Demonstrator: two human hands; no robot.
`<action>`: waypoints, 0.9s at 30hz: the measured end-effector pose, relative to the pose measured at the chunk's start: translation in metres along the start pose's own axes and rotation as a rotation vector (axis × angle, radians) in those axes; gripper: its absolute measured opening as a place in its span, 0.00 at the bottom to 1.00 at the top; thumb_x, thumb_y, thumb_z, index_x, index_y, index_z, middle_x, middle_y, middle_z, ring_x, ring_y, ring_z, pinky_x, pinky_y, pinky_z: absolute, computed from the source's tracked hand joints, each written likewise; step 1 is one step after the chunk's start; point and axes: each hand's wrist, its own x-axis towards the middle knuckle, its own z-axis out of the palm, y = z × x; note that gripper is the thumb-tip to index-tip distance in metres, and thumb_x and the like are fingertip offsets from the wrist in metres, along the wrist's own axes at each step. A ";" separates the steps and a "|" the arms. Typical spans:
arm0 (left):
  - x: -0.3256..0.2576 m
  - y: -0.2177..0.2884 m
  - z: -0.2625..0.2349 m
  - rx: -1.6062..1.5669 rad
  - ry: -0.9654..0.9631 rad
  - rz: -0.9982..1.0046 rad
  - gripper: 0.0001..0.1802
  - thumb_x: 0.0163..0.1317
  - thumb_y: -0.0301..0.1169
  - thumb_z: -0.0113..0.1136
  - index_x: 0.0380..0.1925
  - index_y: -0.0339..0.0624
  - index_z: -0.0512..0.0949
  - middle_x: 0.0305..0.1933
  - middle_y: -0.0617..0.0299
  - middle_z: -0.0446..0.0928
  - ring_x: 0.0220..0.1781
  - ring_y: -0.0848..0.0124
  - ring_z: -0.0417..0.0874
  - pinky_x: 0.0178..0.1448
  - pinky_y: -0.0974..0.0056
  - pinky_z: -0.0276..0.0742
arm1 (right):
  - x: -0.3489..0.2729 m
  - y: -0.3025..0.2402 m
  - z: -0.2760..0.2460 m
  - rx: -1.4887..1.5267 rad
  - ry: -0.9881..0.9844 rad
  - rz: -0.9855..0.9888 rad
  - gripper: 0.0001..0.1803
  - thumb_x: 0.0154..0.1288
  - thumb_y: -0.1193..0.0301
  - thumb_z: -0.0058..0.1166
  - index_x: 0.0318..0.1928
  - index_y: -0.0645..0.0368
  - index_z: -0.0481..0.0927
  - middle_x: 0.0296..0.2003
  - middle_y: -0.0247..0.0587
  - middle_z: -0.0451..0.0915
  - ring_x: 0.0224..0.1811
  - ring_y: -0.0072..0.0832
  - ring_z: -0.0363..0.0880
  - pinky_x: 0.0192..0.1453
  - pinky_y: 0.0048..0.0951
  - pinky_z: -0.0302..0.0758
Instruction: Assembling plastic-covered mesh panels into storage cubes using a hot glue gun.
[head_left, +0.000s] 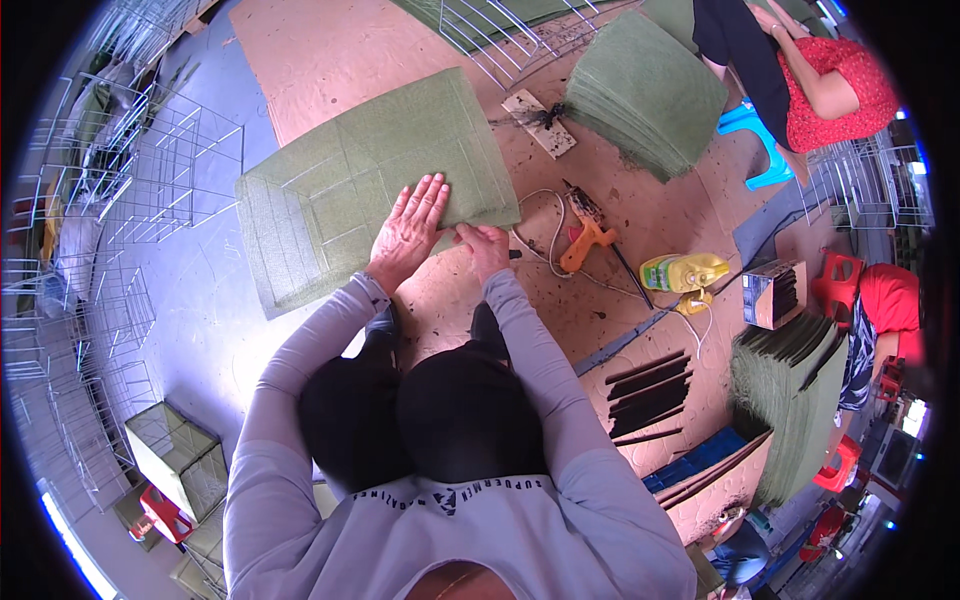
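Two hands pressing a green felt sheet on the floor

The left hand (408, 228) lies flat, fingers spread, on the green felt sheet (360, 185); the right hand (485, 245) pinches its near edge — thumb and fingers closed on it. An orange glue gun (588, 240) and a yellow bottle (685, 272) lie to the right, beside a small open box (772, 293) (dark strips inside). The sheet is creased into rectangular panels — spread on brown cardboard (330, 50).

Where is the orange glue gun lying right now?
In the head view, the orange glue gun lies on the brown board, just right of the right hand and left of the yellow plastic bottle.
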 end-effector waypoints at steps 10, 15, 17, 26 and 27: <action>0.001 0.003 0.000 -0.048 -0.021 -0.024 0.42 0.61 0.42 0.55 0.71 0.40 0.49 0.76 0.57 0.47 0.78 0.63 0.45 0.78 0.54 0.42 | 0.000 -0.011 -0.016 0.118 0.183 0.004 0.05 0.60 0.72 0.62 0.32 0.61 0.82 0.24 0.32 0.80 0.20 0.14 0.66 0.26 0.17 0.59; 0.002 0.002 -0.001 -0.006 -0.031 -0.030 0.42 0.61 0.43 0.55 0.71 0.41 0.50 0.76 0.57 0.47 0.78 0.63 0.45 0.78 0.53 0.42 | 0.005 -0.007 -0.016 0.081 0.178 -0.039 0.05 0.61 0.71 0.61 0.33 0.60 0.82 0.23 0.31 0.80 0.20 0.12 0.67 0.24 0.16 0.58; 0.000 0.003 0.000 -0.021 -0.006 -0.025 0.42 0.61 0.44 0.55 0.70 0.40 0.50 0.76 0.56 0.47 0.78 0.63 0.46 0.78 0.53 0.42 | 0.008 -0.006 -0.016 0.081 0.202 -0.042 0.06 0.61 0.70 0.61 0.33 0.60 0.82 0.23 0.30 0.80 0.19 0.11 0.66 0.23 0.16 0.58; 0.016 0.010 0.003 -0.092 0.099 0.014 0.43 0.61 0.46 0.56 0.70 0.37 0.50 0.75 0.54 0.48 0.77 0.61 0.48 0.77 0.53 0.45 | 0.009 -0.003 -0.019 0.076 0.142 -0.027 0.03 0.61 0.73 0.60 0.34 0.60 0.82 0.27 0.32 0.81 0.25 0.16 0.74 0.27 0.18 0.62; 0.016 0.011 0.005 -0.082 0.084 0.014 0.43 0.61 0.45 0.56 0.70 0.37 0.50 0.75 0.54 0.48 0.77 0.61 0.48 0.77 0.53 0.45 | 0.007 -0.002 -0.019 0.074 0.140 -0.024 0.03 0.61 0.73 0.60 0.34 0.60 0.82 0.27 0.32 0.81 0.25 0.16 0.74 0.27 0.18 0.62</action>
